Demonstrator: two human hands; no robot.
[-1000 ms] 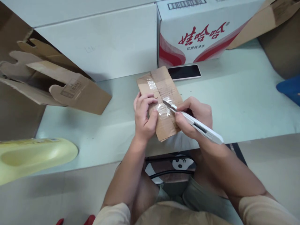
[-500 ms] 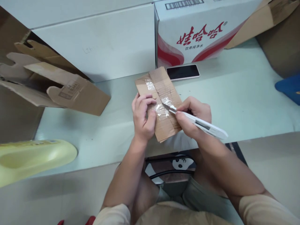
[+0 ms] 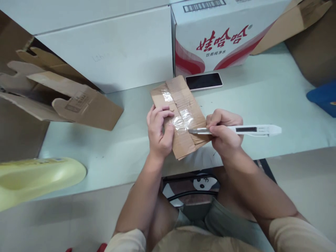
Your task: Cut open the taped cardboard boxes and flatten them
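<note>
A flat brown cardboard package (image 3: 185, 96) lies aslant on the pale table, with strips of clear tape across its middle seam. My left hand (image 3: 159, 131) grips its left side, fingers curled over the top face and thumb near the tape. In my right hand (image 3: 225, 129) is a white utility knife (image 3: 258, 130), pinched near its front. Its blade points left, and the tip meets the package at the lower end of the tape by the seam. Whether the blade has gone through the tape there, I cannot tell.
A smartphone (image 3: 204, 81) lies just beyond the package. Behind stand a white box (image 3: 126, 52) and a red-and-white water carton (image 3: 217, 45). An open cardboard box (image 3: 91, 108) is at left, a yellow container (image 3: 52, 175) at front left, a blue object (image 3: 322, 99) at right.
My right hand has moved slightly right and turned the knife from slanting to nearly level. The blade tip has slid down toward the tape's lower end. My left hand holds its place.
</note>
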